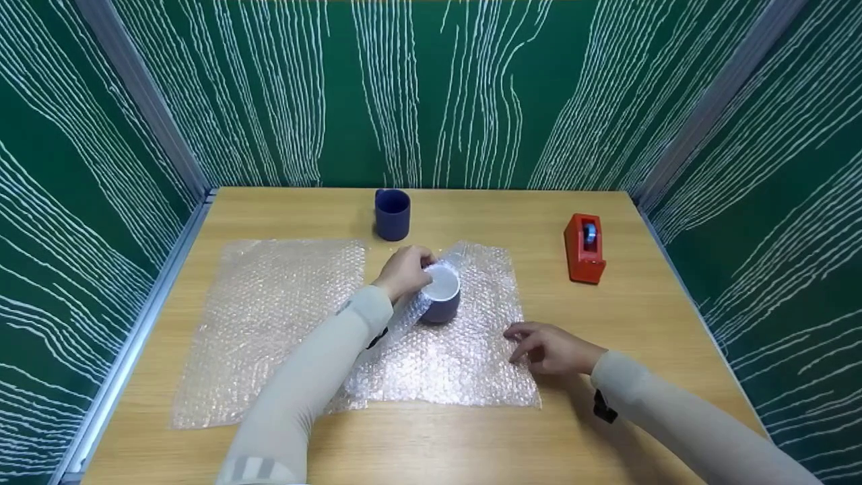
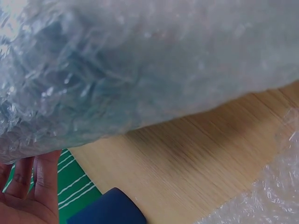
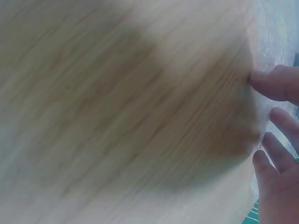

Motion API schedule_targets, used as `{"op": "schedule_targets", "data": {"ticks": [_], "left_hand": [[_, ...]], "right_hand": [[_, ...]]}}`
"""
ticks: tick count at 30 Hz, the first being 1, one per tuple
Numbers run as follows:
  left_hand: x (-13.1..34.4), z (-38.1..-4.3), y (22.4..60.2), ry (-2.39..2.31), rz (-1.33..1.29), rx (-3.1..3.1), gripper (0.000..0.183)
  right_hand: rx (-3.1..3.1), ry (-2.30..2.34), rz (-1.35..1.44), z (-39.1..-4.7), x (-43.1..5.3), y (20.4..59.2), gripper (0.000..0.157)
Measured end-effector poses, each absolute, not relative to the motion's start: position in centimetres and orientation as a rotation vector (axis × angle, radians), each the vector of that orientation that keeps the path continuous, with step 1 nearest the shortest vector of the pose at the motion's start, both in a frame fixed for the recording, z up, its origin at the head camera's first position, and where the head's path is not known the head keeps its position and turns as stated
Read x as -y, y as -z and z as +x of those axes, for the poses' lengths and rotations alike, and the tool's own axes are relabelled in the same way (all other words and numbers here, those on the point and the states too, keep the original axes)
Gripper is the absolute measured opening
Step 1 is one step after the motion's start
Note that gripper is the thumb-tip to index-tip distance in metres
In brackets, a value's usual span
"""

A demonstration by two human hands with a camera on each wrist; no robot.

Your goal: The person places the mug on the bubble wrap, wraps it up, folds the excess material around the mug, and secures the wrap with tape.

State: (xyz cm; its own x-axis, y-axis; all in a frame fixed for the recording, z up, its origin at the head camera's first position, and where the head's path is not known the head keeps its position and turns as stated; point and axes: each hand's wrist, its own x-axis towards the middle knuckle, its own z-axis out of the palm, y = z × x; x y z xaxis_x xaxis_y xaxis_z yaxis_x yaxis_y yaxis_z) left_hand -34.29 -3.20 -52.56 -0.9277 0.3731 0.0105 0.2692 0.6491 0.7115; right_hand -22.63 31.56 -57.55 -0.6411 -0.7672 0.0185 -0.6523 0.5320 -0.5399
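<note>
A dark mug with a pale round top stands on the right-hand sheet of bubble wrap. My left hand is at its upper left, pinching the lifted left part of that sheet against the mug's side. In the left wrist view the raised bubble wrap fills the upper half, hiding the mug; fingers show below its edge. My right hand rests at the sheet's right edge with loosely bent fingers. The right wrist view shows its thumb and fingers spread apart along that edge.
A second bubble wrap sheet lies flat on the left of the wooden table. Behind the sheets stands a blue mug. A red tape dispenser is at the back right. Green panels with white lines enclose the table.
</note>
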Motion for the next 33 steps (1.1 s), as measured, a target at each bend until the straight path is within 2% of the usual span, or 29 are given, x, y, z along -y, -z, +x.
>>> {"op": "schedule_targets", "data": {"ticks": [6, 11, 23, 33], "left_hand": [[3.3, -34.3, 52.7, -1.149, 0.530, -2.733, 0.028], [3.3, -34.3, 52.8, -1.160, 0.541, -2.736, 0.029], [3.7, -34.2, 52.9, -1.245, 0.540, -2.678, 0.026], [4.2, -34.1, 52.6, -1.391, 0.494, -2.528, 0.023]], "right_hand": [[-2.524, 0.770, -1.123, -22.8, -31.8, 57.5, 0.020], [-2.474, 0.850, -0.992, -23.1, -31.8, 57.0, 0.011], [-2.458, 1.112, -0.780, -23.6, -30.7, 55.3, 0.016], [-2.512, 1.224, -0.705, -24.2, -29.5, 53.7, 0.010]]}}
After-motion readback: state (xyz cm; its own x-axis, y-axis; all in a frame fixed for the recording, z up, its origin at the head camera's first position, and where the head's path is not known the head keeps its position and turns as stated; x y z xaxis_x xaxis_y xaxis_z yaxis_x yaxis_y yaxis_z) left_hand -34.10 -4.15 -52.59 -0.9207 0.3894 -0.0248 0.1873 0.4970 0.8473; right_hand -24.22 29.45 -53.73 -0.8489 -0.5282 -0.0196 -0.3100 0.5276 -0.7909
